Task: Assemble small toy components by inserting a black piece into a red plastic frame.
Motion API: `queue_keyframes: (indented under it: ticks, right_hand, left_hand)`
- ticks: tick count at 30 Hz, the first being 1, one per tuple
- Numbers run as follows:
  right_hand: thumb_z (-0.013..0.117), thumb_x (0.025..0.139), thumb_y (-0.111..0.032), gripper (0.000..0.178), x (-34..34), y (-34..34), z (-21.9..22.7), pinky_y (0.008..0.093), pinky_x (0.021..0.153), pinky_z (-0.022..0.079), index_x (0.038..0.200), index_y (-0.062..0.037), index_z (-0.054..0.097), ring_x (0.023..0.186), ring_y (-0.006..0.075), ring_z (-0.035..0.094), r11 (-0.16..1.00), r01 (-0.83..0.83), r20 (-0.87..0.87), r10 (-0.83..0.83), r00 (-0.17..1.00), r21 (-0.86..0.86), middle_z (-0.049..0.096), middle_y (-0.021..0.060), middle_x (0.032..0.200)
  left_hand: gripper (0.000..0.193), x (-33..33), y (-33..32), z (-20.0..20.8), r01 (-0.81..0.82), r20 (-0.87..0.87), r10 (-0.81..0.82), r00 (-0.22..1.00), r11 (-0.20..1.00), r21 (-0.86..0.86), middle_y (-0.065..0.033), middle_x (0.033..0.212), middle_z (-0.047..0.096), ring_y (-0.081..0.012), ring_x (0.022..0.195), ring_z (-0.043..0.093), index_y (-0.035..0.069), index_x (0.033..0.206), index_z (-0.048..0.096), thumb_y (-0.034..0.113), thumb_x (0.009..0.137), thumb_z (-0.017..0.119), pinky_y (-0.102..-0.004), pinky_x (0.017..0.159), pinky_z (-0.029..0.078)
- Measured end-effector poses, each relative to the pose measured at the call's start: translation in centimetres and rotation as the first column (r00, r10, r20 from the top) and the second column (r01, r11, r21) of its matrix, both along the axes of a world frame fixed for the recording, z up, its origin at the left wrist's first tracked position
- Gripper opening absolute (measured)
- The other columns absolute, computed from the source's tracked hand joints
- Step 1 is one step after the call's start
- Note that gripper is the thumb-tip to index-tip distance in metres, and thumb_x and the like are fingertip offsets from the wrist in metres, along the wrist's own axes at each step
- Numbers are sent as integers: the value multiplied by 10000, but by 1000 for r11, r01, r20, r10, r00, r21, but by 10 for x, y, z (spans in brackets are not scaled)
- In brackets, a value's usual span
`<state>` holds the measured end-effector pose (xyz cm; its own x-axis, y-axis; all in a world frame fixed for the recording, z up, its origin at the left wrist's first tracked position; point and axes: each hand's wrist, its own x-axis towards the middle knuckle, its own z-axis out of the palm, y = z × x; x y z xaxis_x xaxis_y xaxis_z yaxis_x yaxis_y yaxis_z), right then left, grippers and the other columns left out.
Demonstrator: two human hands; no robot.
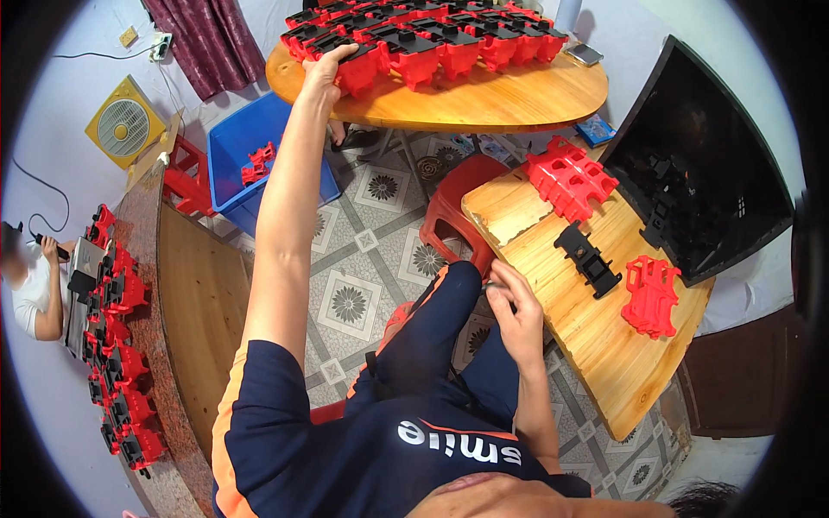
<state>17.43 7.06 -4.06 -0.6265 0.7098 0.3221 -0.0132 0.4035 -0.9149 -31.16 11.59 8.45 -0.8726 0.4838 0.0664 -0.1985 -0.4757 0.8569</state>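
My left arm reaches to the oval wooden table, where my left hand grips a red-and-black plastic assembly at the near left corner of a block of similar assemblies. Beside my knee, my right hand is closed. A small dark tip shows at its fingers; what it belongs to is hidden. Near that hand, a lower wooden table carries a black plastic part, red plastic frames and a smaller stack of red frames.
A large black container with black parts stands at the right. Red parts lie in a blue bin. A red stool stands between the tables. At left, a person is behind a counter lined with red-and-black assemblies.
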Motion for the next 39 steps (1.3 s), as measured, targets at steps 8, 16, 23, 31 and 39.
queue_keyframes:
  ticks: [8, 16, 23, 31, 39]
  right_hand:
    - [594, 924, -136, 617, -208, 51, 92, 423, 769, 556, 1487, -95, 346, 926, 337, 678, 742, -45, -26, 83, 996, 668, 640, 227, 1129]
    - [480, 908, -131, 296, -339, 113, 137, 504, 641, 555, 1169, -7, 545, 797, 362, 719, 571, -36, 229, -270, 935, 820, 713, 206, 860]
    - [622, 815, -195, 808, -288, 55, 89, 517, 628, 535, 1462, 82, 225, 693, 406, 677, 690, 176, -27, -222, 975, 702, 678, 239, 824]
    - [714, 794, -122, 424, -4, 84, -7, 443, 968, 442, 1178, 16, 598, 1083, 335, 583, 223, 390, -91, -760, 644, 893, 597, 188, 1215]
    - [738, 823, -168, 585, 104, 133, -36, 467, 1048, 391, 1340, -31, 504, 1258, 382, 460, 572, 523, 430, -820, 378, 632, 452, 235, 1389]
  left_hand:
    - [341, -27, -25, 1, 220, -10, -220, 975, 975, 7, -143, 961, 699, -295, 823, 704, 36, 1035, 639, 20, 728, 787, -501, 746, 600]
    - [385, 3, 7, 1, 87, -108, -92, 990, 995, -48, -106, 948, 692, -264, 830, 676, 60, 1039, 657, 39, 682, 799, -434, 749, 564]
    - [173, -68, 20, -14, 305, 43, -302, 952, 944, -125, -94, 1013, 723, -251, 910, 698, 63, 989, 711, 140, 835, 689, -401, 848, 570]
    - [563, 69, -21, 7, -325, -346, 344, 873, 939, 114, -104, 1107, 633, -245, 935, 664, 21, 1312, 449, 178, 854, 738, -388, 859, 552]
    - [694, 288, 34, -129, 89, -615, -295, 732, 935, -344, -157, 1283, 449, -257, 1179, 464, 61, 1387, 440, 263, 814, 776, -381, 983, 424]
